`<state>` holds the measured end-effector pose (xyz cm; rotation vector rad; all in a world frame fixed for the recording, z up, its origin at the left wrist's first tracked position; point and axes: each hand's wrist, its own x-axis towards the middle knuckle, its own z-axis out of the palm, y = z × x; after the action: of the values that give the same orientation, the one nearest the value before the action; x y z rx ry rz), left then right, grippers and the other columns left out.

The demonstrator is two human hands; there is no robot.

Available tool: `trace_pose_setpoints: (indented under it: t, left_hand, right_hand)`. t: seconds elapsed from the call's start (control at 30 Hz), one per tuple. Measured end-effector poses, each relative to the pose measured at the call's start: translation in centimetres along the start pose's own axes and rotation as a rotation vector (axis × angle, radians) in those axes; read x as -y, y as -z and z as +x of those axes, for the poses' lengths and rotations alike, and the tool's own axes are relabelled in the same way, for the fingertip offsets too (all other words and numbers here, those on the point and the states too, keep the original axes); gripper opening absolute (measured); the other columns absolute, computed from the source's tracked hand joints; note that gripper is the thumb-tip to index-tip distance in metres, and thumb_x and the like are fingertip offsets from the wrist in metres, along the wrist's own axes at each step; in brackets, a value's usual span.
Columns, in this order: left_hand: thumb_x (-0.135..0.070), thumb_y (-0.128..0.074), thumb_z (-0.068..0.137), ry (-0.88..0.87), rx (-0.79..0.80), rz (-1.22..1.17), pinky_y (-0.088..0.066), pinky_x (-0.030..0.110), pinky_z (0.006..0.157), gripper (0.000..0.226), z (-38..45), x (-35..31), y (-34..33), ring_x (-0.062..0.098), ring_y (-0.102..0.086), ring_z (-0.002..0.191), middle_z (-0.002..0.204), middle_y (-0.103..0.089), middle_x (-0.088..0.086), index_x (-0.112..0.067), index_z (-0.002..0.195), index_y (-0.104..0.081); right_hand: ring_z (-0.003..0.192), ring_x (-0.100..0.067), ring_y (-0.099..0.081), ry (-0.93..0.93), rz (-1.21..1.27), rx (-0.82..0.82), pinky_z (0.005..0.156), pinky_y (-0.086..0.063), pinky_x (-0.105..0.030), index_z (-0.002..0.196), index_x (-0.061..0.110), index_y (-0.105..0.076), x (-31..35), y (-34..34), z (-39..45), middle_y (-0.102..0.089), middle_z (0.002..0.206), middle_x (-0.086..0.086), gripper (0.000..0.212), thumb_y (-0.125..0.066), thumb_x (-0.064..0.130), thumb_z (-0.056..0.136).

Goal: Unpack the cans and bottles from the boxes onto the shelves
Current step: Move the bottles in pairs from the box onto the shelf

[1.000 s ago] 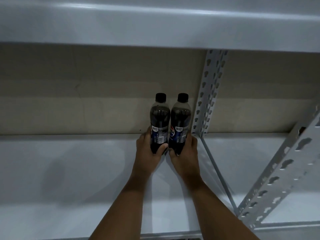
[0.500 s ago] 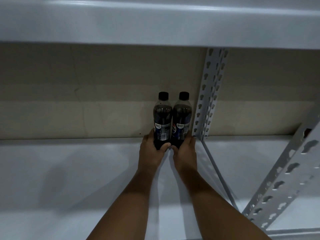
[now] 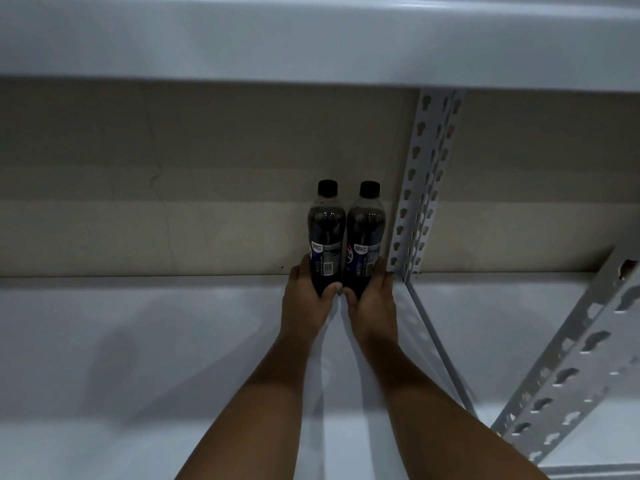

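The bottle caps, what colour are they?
Black, both caps, seen in the head view.

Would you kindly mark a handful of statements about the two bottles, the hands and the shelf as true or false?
1. Each hand holds one bottle: the left hand grips the left bottle, the right hand the right bottle. True.
2. Both bottles lie on their sides. False: they stand upright, side by side.
3. Both caps are black. True.
4. The bottles are at the front edge of the shelf. False: they are at the back, by the wall.
5. The slotted upright post stands to the left of the bottles. False: it stands to their right.
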<state>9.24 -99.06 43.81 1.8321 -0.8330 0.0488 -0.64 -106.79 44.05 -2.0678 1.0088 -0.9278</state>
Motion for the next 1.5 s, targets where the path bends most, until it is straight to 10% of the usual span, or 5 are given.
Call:
trace_pose_setpoints:
  t: [1.23, 1.5]
  left_hand:
    - [-0.026, -0.077, 0.088, 0.017, -0.042, -0.055, -0.049, 0.039, 0.104, 0.073, -1.1, 1.0, 1.1, 0.020, -0.058, 0.125, 0.138, -0.060, 0.002, -0.027, 0.152, -0.041]
    - [-0.014, -0.071, 0.094, 0.048, 0.130, 0.031, -0.034, 0.015, 0.100, 0.086, -2.0, 1.2, 2.7, 0.025, -0.055, 0.132, 0.145, -0.058, 0.010, -0.012, 0.162, -0.018]
  right_hand:
    - [0.133, -0.033, -0.048, 0.137, -0.096, 0.090, 0.103, -0.044, -0.039, 0.161, 0.010, -0.001, 0.4, 0.1, -0.9, -0.033, 0.154, -0.014, 0.089, -0.060, 0.033, 0.099]
    - [0.138, -0.033, -0.044, 0.074, -0.071, 0.114, 0.109, -0.040, -0.042, 0.161, 0.013, 0.004, 0.7, 0.0, -1.1, -0.035, 0.157, -0.015, 0.093, -0.061, 0.034, 0.099]
